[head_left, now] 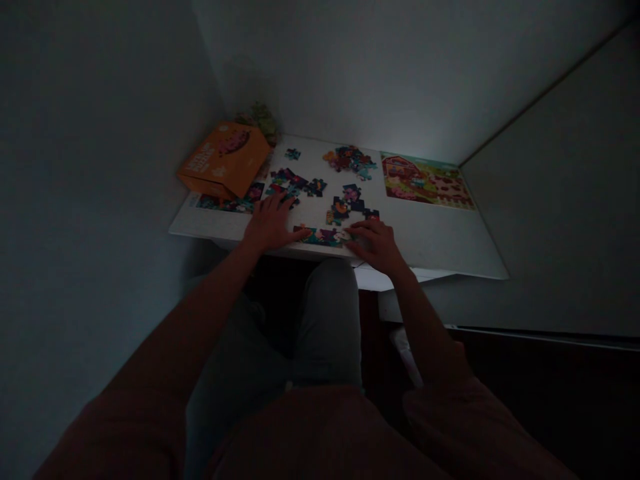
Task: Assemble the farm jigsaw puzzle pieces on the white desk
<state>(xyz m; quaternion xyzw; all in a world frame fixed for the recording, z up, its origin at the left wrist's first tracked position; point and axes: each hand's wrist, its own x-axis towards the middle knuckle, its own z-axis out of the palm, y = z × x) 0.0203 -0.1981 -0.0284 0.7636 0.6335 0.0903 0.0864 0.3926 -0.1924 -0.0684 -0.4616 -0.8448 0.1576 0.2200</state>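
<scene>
This looks like a home, most likely the corner of a small room. A narrow white desk (pixel 435 237) is fitted snugly between a plain left-hand wall (pixel 100 167), a pale back wall (pixel 325 73) and a flat panel (pixel 565 193) on the right, whose exact nature is hard to tell. On it are leisure things: loose jigsaw pieces (pixel 350 162), an orange box (pixel 220 157) and a colourful farmyard picture (pixel 427 181). Something green and leafy (pixel 263 119) stands in the back corner. The light is dim, and the person sits close in everyday jeans (pixel 330 307) and short sleeves.
</scene>
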